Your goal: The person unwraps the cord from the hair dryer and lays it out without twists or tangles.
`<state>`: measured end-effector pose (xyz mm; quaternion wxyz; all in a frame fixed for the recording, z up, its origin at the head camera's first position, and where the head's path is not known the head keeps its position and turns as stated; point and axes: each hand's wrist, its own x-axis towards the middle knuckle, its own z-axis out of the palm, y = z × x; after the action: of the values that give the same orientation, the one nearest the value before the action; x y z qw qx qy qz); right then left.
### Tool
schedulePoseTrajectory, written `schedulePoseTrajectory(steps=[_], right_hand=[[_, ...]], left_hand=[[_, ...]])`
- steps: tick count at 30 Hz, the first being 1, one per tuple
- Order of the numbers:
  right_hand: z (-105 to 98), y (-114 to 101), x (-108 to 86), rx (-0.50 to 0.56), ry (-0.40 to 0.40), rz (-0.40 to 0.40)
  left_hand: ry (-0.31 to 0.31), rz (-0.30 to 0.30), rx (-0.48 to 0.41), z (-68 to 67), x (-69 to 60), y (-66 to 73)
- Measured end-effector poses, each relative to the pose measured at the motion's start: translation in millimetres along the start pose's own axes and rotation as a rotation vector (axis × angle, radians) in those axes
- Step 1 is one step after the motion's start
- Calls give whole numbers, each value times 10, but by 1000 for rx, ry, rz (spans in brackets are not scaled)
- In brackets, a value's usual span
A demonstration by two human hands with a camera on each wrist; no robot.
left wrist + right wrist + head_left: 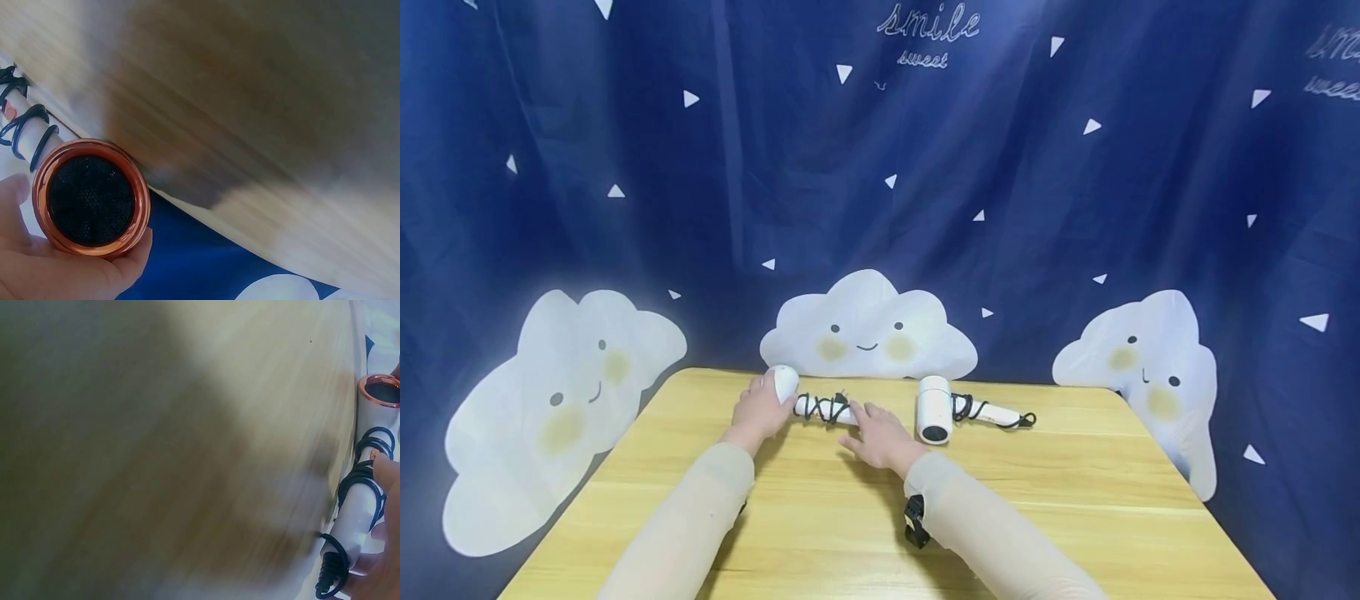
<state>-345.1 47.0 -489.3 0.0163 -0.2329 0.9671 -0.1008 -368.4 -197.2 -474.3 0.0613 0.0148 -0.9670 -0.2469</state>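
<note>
A white hair dryer (802, 406) with black cord wound round its handle lies across the back of the table. My left hand (760, 408) grips its round head; the left wrist view shows the copper-rimmed, dark mesh end (90, 199) facing the camera, fingers curled round the barrel. At the handle's other end is my right hand (883, 440). In the right wrist view its thumb and fingers lie on either side of the wrapped handle (357, 509), with the copper ring farther up. Whether the dryer is lifted off the table, I cannot tell.
A second white hair dryer (934, 410), its handle wound with black cord, lies just right of my right hand. The wooden table (1037, 517) ends at a dark blue curtain (880, 208) printed with clouds.
</note>
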Motion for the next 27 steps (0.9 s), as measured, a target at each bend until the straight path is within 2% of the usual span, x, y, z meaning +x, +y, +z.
schedulePoseTrajectory(steps=[4,13,27], right_hand=[[29,-18,4,-21,-1,32],[30,-54,9,-33,25,82],[12,-110,-13,-47,28,100]], left_hand=[[-7,-3,32,-14,-31,3],[-23,-49,42,-39,-131,78],[-64,-100,59,-34,-167,133]])
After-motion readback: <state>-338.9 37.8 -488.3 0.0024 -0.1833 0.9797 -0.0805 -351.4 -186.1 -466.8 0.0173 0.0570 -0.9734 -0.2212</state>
